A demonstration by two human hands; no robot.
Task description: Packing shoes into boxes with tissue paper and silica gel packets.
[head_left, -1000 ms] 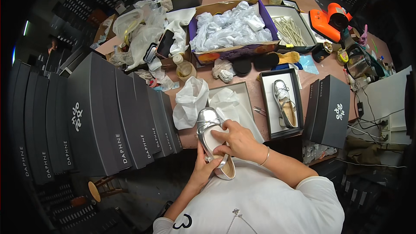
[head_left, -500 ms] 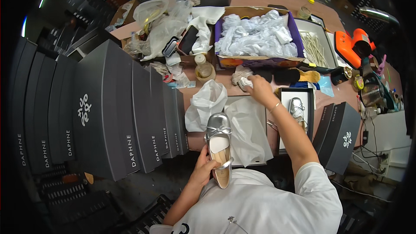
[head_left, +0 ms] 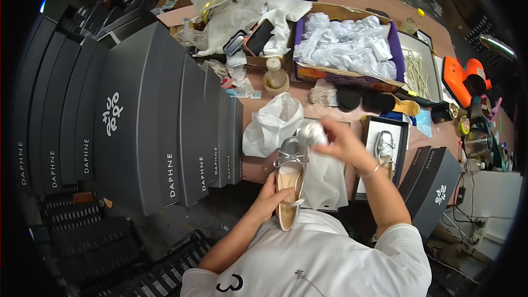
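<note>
A silver ballet flat (head_left: 291,157) with a bow and a strap is held toe-up in my left hand (head_left: 268,199), its thumb inside the shoe and the fingers underneath. My right hand (head_left: 347,147) pinches a crumpled white wad (head_left: 312,133) at the toe; blur hides whether it is cloth or paper. Behind the shoe lies white tissue paper (head_left: 325,184), partly covering an open box on the table. More crumpled tissue (head_left: 273,124) sits to the left. Another silver shoe (head_left: 385,147) rests in an open dark box (head_left: 360,187) on the right.
Tall stacked dark shoeboxes (head_left: 140,132) stand on the left, smaller ones (head_left: 432,179) on the right. A purple-edged carton (head_left: 397,49) holds white wrapped wads. Near it are a bottle (head_left: 275,77), a beige cloth (head_left: 323,93), black round pads (head_left: 348,99) and an orange tool (head_left: 457,80).
My right hand has come back from beside the beige cloth to the shoe's toe, carrying the white wad. My left hand keeps its hold on the ballet flat.
</note>
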